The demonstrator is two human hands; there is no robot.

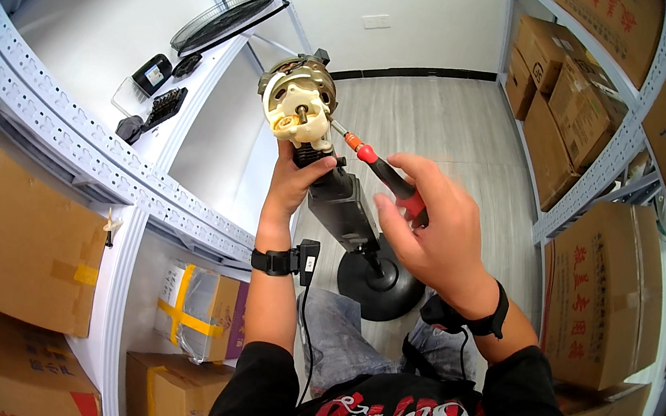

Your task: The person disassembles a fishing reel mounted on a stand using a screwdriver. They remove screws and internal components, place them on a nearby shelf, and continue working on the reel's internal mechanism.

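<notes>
In front of me stands a pedestal fan with its motor head point(298, 86) bare, showing a cream plastic gearbox point(302, 126) with a metal shaft. My left hand point(293, 182) is closed around the neck just under the motor head, thumb across the front. A red and black screwdriver point(387, 179) is gripped by its handle in my right hand point(445, 235). Its tip meets the right side of the cream gearbox; the exact contact is too small to make out. Below runs the fan's black column point(342, 213), down to a round black base point(364, 292) on the floor.
A white shelf on the left holds the fan's wire grille point(236, 14), a black cup-shaped part point(152, 73) and other small black parts. Below sit cardboard boxes point(197, 312). More cartons point(603, 294) fill the right-hand rack. A grey wood-look floor point(437, 121) lies between.
</notes>
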